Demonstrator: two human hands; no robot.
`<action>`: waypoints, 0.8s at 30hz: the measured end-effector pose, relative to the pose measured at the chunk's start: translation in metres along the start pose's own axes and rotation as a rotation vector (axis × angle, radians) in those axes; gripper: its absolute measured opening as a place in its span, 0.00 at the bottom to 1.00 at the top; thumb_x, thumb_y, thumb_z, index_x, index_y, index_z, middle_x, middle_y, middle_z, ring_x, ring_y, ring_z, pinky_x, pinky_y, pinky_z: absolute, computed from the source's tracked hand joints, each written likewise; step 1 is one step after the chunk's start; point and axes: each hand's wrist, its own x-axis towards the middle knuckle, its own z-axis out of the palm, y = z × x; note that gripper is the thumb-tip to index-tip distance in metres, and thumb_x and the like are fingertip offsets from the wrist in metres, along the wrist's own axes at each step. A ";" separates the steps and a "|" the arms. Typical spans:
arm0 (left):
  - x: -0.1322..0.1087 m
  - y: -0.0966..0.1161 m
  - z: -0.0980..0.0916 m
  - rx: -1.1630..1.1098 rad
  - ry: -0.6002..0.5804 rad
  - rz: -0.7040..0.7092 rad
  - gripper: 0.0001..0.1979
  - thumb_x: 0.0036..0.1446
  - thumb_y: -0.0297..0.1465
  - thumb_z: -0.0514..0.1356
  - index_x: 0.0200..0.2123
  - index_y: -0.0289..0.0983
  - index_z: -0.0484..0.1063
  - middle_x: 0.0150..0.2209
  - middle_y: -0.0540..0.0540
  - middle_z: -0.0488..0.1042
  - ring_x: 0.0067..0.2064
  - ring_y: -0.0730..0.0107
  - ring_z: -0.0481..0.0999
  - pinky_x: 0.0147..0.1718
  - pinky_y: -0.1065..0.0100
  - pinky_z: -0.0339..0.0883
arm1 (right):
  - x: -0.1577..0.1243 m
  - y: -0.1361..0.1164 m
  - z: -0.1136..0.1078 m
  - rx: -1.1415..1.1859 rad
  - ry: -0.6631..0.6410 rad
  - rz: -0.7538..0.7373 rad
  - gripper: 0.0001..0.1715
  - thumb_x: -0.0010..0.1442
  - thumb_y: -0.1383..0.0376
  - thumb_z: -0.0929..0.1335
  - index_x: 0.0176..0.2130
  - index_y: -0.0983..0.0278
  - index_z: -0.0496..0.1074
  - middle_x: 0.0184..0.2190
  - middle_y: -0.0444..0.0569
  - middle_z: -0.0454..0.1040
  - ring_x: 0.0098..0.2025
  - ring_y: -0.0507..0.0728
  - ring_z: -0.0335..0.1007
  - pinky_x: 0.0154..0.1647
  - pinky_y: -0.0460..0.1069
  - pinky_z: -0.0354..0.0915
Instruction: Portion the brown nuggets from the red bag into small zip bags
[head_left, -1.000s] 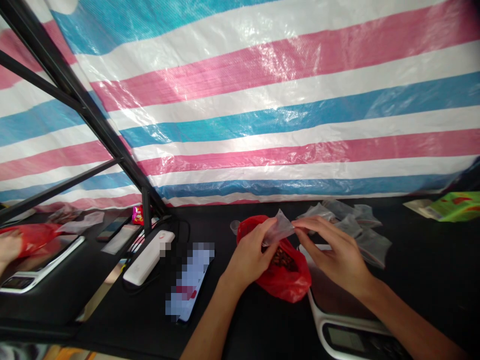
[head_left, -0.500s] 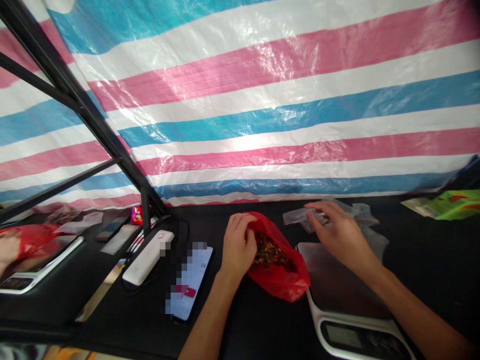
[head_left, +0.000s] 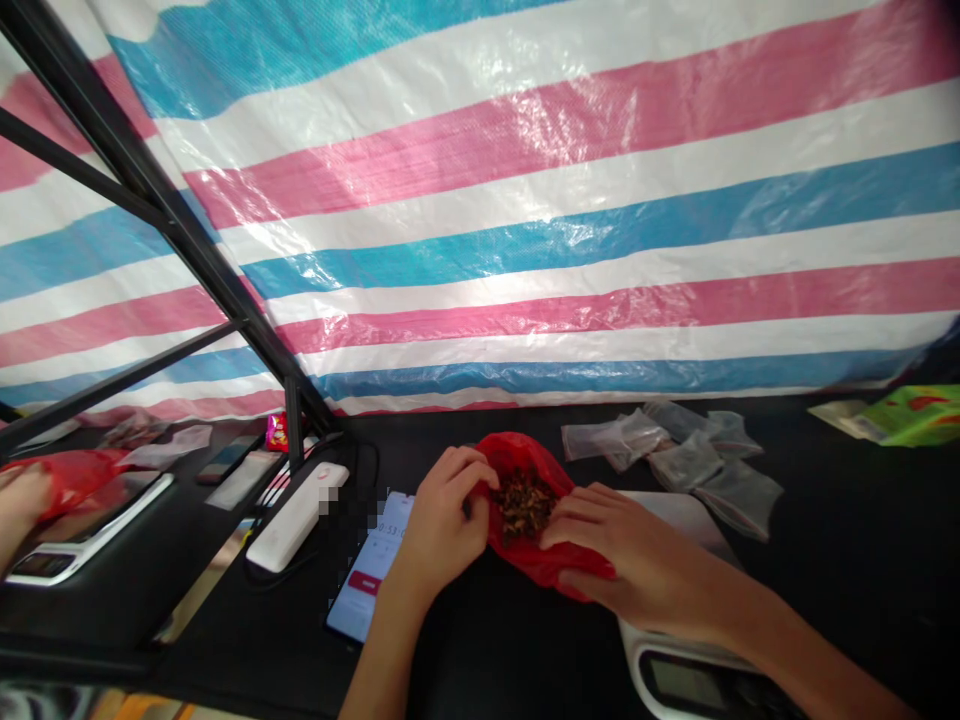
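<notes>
Left hand [head_left: 448, 525] curled, fingers gripping left edge of red plastic bag [head_left: 517, 552]; right hand [head_left: 630, 550] spread flat over bag's lower right. Bag on table [head_left: 847, 560], long axis upper left to lower right, mouth open toward camera, one heap of dark brown pieces [head_left: 523, 505] inside. About five clear zip bags [head_left: 686, 460], overlapping, beyond right hand; one phone [head_left: 367, 580] beside left hand.

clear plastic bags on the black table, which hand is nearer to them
Right. The right hand lies on the red plastic bag, just short of the clear plastic bags without touching them. The left hand is farther away, on the bag's far side.
</notes>
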 end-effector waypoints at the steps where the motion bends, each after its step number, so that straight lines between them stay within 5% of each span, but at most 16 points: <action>1: -0.010 0.006 -0.006 0.032 -0.033 -0.007 0.21 0.52 0.13 0.52 0.40 0.42 0.73 0.46 0.46 0.76 0.51 0.59 0.74 0.52 0.58 0.71 | 0.000 0.002 -0.001 0.001 0.003 0.005 0.10 0.65 0.66 0.73 0.47 0.55 0.78 0.44 0.45 0.81 0.48 0.60 0.76 0.52 0.54 0.66; 4: -0.036 0.017 -0.012 0.142 -0.166 -0.032 0.27 0.53 0.13 0.55 0.51 0.46 0.74 0.55 0.46 0.75 0.59 0.53 0.69 0.58 0.52 0.69 | 0.000 0.006 -0.004 0.007 0.029 0.005 0.08 0.68 0.67 0.70 0.46 0.55 0.78 0.42 0.43 0.82 0.46 0.58 0.76 0.50 0.53 0.65; 9: -0.041 0.007 0.002 0.188 -0.217 -0.024 0.14 0.68 0.22 0.55 0.49 0.45 0.75 0.48 0.46 0.79 0.54 0.54 0.69 0.55 0.50 0.71 | 0.001 0.009 -0.005 0.041 0.106 0.064 0.09 0.71 0.65 0.68 0.46 0.55 0.78 0.44 0.44 0.82 0.47 0.58 0.76 0.50 0.52 0.66; 14: -0.030 0.001 0.009 0.117 -0.173 -0.022 0.14 0.69 0.23 0.53 0.48 0.43 0.75 0.44 0.44 0.79 0.53 0.55 0.69 0.55 0.51 0.71 | 0.001 0.014 -0.006 0.118 0.177 0.087 0.09 0.71 0.64 0.67 0.47 0.56 0.79 0.45 0.45 0.82 0.47 0.58 0.78 0.50 0.51 0.69; 19: -0.038 -0.001 0.012 0.069 -0.080 -0.058 0.29 0.59 0.16 0.55 0.60 0.45 0.71 0.49 0.42 0.77 0.57 0.53 0.71 0.55 0.50 0.75 | -0.001 0.021 -0.004 0.083 0.306 0.105 0.13 0.72 0.63 0.65 0.48 0.57 0.79 0.46 0.48 0.84 0.47 0.60 0.81 0.51 0.53 0.73; 24: -0.030 -0.001 0.018 0.058 -0.050 -0.021 0.21 0.67 0.20 0.53 0.56 0.44 0.73 0.46 0.43 0.78 0.53 0.57 0.73 0.52 0.55 0.75 | -0.001 0.022 -0.004 0.074 0.355 0.099 0.13 0.72 0.64 0.65 0.50 0.56 0.78 0.47 0.48 0.84 0.48 0.60 0.81 0.52 0.54 0.73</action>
